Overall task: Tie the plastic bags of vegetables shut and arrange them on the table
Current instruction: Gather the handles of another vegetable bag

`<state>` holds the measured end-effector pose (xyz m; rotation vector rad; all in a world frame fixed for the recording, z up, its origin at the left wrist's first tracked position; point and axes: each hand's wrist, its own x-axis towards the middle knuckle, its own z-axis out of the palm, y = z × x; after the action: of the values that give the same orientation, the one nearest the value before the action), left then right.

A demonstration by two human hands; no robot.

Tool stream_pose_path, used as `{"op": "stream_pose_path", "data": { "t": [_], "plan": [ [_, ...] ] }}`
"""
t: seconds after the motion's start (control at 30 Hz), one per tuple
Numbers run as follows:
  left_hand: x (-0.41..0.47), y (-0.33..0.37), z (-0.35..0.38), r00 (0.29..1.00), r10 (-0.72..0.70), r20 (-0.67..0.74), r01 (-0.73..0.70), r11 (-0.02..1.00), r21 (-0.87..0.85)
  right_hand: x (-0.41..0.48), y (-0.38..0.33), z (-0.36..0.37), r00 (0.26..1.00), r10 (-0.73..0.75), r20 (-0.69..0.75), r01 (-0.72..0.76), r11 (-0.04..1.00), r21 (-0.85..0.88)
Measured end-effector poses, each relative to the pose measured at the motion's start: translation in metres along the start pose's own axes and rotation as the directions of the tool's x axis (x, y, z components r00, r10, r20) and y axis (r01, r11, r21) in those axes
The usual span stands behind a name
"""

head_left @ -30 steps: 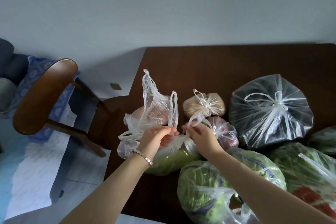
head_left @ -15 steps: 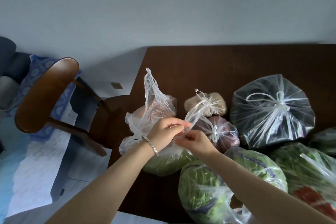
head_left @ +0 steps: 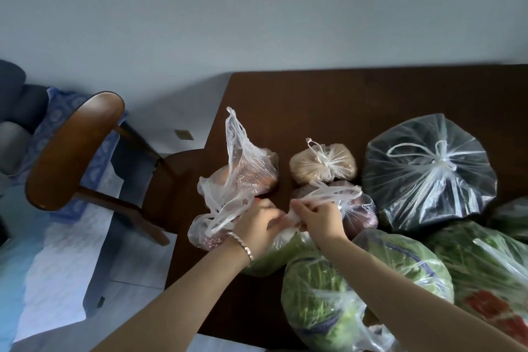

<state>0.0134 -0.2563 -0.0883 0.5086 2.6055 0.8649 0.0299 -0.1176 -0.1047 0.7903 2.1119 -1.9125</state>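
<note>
A clear bag of green vegetables (head_left: 274, 254) lies at the left front of the dark wooden table (head_left: 314, 100), mostly hidden under my hands. My left hand (head_left: 257, 223) grips one of its white handles, which trails off to the left. My right hand (head_left: 320, 217) grips the other handle (head_left: 331, 194), stretched toward the right over a tied bag of purple onions (head_left: 360, 211). The two hands sit close together above the bag's mouth. An untied bag of reddish produce (head_left: 251, 171) stands just behind, its handle sticking up.
A tied tan bag (head_left: 323, 163) and a large tied dark bag (head_left: 428, 171) sit further back. Two big bags of leafy greens (head_left: 357, 294), (head_left: 485, 274) fill the front right. A wooden chair (head_left: 71, 148) stands left of the table edge. The table's far half is bare wood.
The hands have dropped lower onto the green bag and pulled slightly apart; the right handle, previously raised toward the tan bag, now stretches flat to the right.
</note>
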Motion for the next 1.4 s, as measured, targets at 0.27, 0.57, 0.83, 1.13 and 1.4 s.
{"op": "stream_pose_path", "data": {
  "t": [0.27,0.57,0.83,1.13,1.4],
  "plan": [
    [-0.004,0.011,0.008,1.0,-0.014,-0.005,0.015,0.993,0.116,0.006,-0.005,0.004,0.993,0.084,-0.081,-0.098,0.975,-0.199],
    [0.008,0.014,0.0,0.915,-0.352,0.198,0.391,0.895,-0.216,-0.014,0.003,-0.011,0.918,-0.377,0.123,0.395,0.901,-0.18],
    [0.007,0.019,-0.01,0.941,-0.253,0.227,0.261,0.965,-0.008,-0.01,0.009,-0.005,0.743,-0.474,0.473,0.667,0.578,-0.469],
    [-0.002,0.007,-0.003,0.986,-0.164,-0.043,0.155,0.975,-0.159,-0.009,0.004,-0.014,0.903,-0.298,0.311,0.381,0.888,-0.258],
    [-0.004,0.006,0.012,0.955,-0.242,-0.174,0.175,0.928,-0.328,-0.01,0.0,-0.022,0.916,-0.023,0.401,-0.033,0.991,0.133]
  ]
}}
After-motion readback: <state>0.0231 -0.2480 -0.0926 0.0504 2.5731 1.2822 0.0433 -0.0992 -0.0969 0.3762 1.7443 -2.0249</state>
